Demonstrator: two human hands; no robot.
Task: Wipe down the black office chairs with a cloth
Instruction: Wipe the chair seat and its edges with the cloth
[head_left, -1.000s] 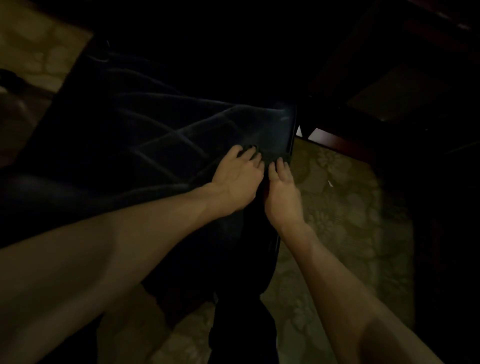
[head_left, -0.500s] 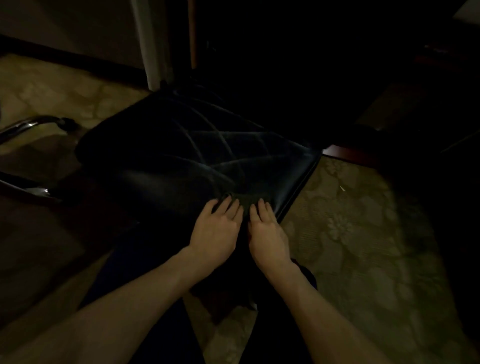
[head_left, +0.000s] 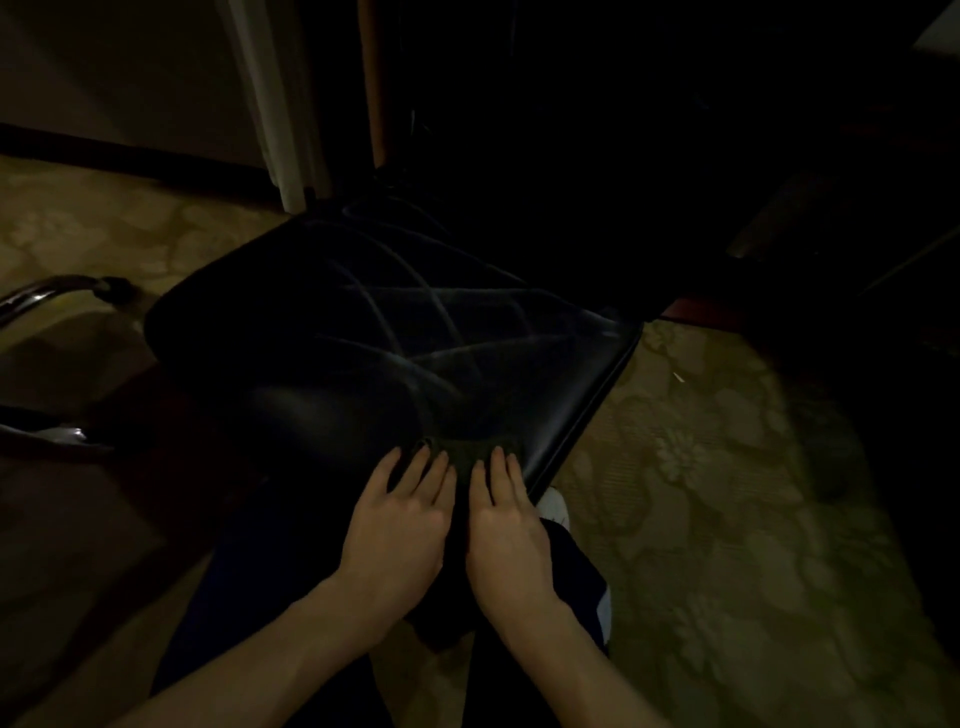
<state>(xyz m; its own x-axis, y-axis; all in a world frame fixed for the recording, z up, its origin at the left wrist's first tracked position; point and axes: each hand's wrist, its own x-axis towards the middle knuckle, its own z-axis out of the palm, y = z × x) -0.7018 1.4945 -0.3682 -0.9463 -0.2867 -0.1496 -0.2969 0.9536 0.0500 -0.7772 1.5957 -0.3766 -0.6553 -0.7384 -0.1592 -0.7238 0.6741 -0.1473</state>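
A black quilted office chair seat (head_left: 395, 332) fills the middle of the dim head view. A dark cloth (head_left: 467, 451) lies on the seat's near edge, mostly hidden under my hands. My left hand (head_left: 402, 525) lies flat on the cloth with its fingers straight and slightly spread. Right beside it, my right hand (head_left: 506, 525) also presses flat on the cloth, fingers straight and together, close to the seat's right corner.
Patterned carpet (head_left: 727, 519) spreads to the right and far left. A chrome chair frame (head_left: 47, 296) stands at the left edge. A dark wooden desk (head_left: 779, 218) looms behind the seat. My dark trouser legs and a white shoe (head_left: 553, 504) sit below the hands.
Both hands have slid with the cloth toward me, from the seat's right side to its near edge. The view has tilted up, showing more of the seat.
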